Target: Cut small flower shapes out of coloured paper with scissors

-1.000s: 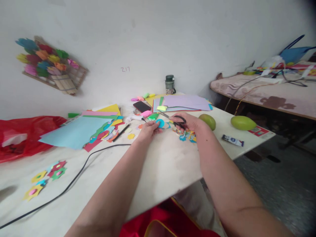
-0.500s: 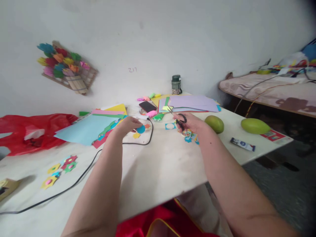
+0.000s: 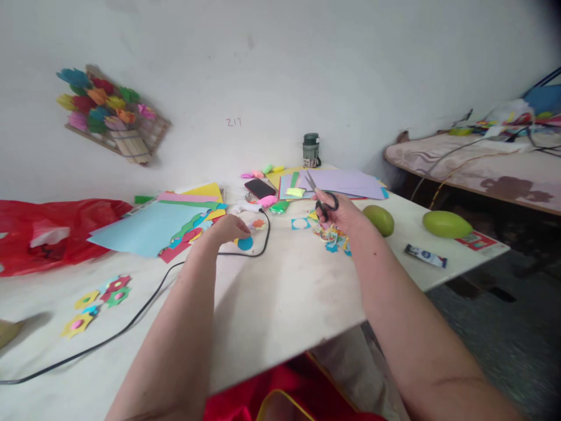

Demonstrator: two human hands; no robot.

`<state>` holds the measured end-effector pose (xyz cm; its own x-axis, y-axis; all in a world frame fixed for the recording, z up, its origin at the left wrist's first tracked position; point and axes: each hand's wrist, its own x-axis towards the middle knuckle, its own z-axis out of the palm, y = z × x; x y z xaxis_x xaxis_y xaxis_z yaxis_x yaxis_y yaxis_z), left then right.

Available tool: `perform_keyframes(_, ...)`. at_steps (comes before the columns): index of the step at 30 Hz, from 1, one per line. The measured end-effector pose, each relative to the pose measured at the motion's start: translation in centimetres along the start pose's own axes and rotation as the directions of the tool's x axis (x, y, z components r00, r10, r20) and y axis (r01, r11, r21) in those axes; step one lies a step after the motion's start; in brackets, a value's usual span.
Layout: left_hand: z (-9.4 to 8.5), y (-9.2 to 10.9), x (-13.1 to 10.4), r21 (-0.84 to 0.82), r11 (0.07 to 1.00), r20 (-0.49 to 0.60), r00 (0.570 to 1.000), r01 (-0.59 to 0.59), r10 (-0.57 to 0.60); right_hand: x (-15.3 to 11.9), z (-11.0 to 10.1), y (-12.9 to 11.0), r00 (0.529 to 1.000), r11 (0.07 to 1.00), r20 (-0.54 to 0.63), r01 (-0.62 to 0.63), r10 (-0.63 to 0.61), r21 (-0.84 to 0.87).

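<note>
My right hand (image 3: 346, 215) grips scissors (image 3: 311, 182). Left hand (image 3: 227, 227) near disc (image 3: 244, 243); can't tell if fingers closed. Looks light, bendy; I'd pinch its rim.

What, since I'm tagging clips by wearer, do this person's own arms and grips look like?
The left forearm and right forearm are bare: no sleeve, watch or bracelet shows. A small spot marks the right one. The left grip and right grip are gloveless; rings can't be made out. Red cloth with yellow edging, probably clothing, shows below.
</note>
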<state>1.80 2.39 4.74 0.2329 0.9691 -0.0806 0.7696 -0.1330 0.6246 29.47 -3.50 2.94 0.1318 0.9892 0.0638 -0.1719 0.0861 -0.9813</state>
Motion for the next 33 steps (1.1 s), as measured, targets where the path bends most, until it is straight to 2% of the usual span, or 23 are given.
perform_keyframes(6,-0.3,0.4,-0.1,0.111,0.993,-0.080,0.996,-0.040,0.049,-0.1,-0.1,-0.6,0.997,0.999,-0.066,0.045,-0.043,0.022)
perform_keyframes(9,0.3,1.3,0.0,0.048,0.997,-0.138,0.988,-0.066,0.073,0.0,-0.4,-0.6,0.989,0.995,-0.119,0.090,-0.085,0.038)
perform_keyframes(13,3.5,3.2,0.4,-0.139,0.953,-0.012,0.963,-0.270,0.271,0.3,-0.8,-0.6,0.972,0.985,-0.187,0.160,-0.145,0.065)
perform_keyframes(17,8.0,5.2,0.5,-0.295,0.902,0.035,0.940,-0.315,0.340,0.4,-1.0,-0.7,0.954,0.975,-0.230,0.212,-0.192,0.069)
perform_keyframes(20,10.4,5.8,0.4,-0.242,0.917,0.045,0.941,-0.316,0.336,0.4,-1.1,-0.8,0.942,0.970,-0.256,0.239,-0.218,0.053)
perform_keyframes(24,12.1,6.1,0.3,-0.203,0.928,0.078,0.940,-0.311,0.332,0.5,-1.2,-1.0,0.930,0.968,-0.281,0.250,-0.235,0.016)
perform_keyframes(27,13.0,6.7,0.3,-0.176,0.919,0.076,0.926,-0.352,0.370,0.4,-1.1,-1.2,0.928,0.971,-0.293,0.239,-0.228,0.001)
perform_keyframes(30,13.7,7.6,0.5,-0.085,0.905,0.104,0.900,-0.417,0.424,0.3,-1.0,-1.3,0.922,0.969,-0.308,0.248,-0.233,0.010)
perform_keyframes(33,14.1,8.6,0.9,-0.039,0.841,-0.005,0.842,-0.539,0.540,0.4,-1.1,-1.2,0.915,0.963,-0.323,0.267,-0.242,0.035)
